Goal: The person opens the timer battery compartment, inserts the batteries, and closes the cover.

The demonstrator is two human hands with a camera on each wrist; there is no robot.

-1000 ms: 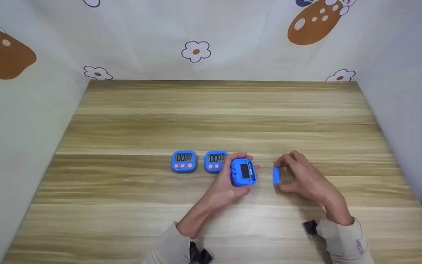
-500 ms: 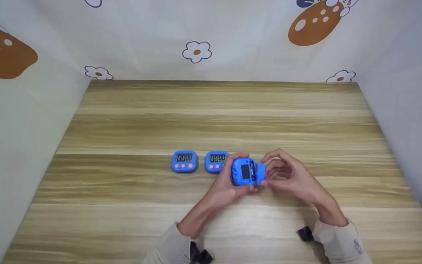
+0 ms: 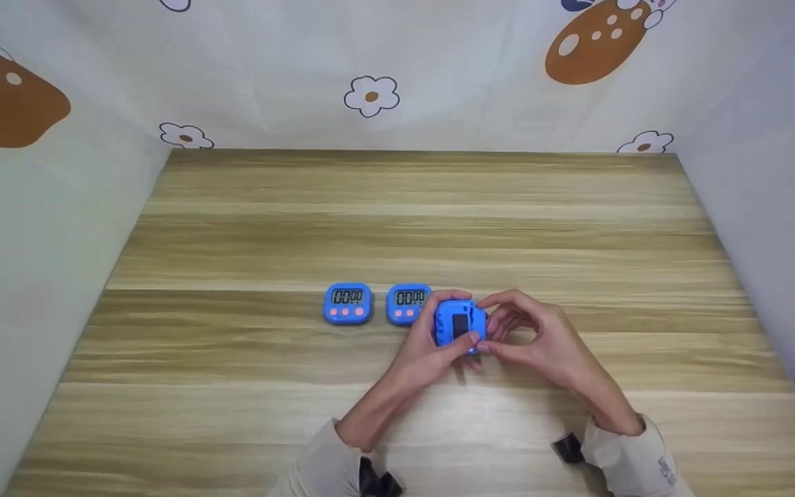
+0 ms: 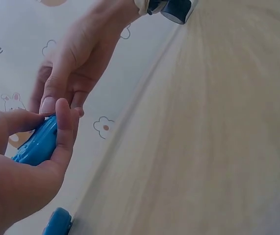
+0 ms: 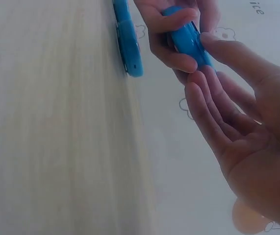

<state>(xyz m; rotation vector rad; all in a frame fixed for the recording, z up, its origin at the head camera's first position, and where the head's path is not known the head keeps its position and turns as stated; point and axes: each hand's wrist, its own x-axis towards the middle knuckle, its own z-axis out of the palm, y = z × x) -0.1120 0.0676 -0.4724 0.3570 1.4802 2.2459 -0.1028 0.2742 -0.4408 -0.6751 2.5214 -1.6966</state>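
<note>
A blue digital timer (image 3: 445,330) is held back side up in my left hand (image 3: 426,355), whose thumb lies across its back. My right hand (image 3: 546,338) pinches the blue battery cover (image 3: 480,322) at the timer's right edge, over the battery slot. Whether the cover is seated cannot be seen. In the left wrist view the timer (image 4: 39,147) is gripped between thumb and fingers. The right wrist view shows my right fingertips touching the timer's (image 5: 186,44) edge. Beside my left hand lies a second blue timer (image 3: 401,312), face up and partly covered by that hand.
Another blue timer (image 3: 347,304) lies face up farther left, its display reading 00:00. Both lie on a wood-grain table (image 3: 246,414). Patterned white cloth (image 3: 287,76) rises behind the table and at both sides.
My right hand has moved left with the battery cover, from apart beside the timer to against its edge, covering the battery slot. My left thumb has moved onto the timer's back.
</note>
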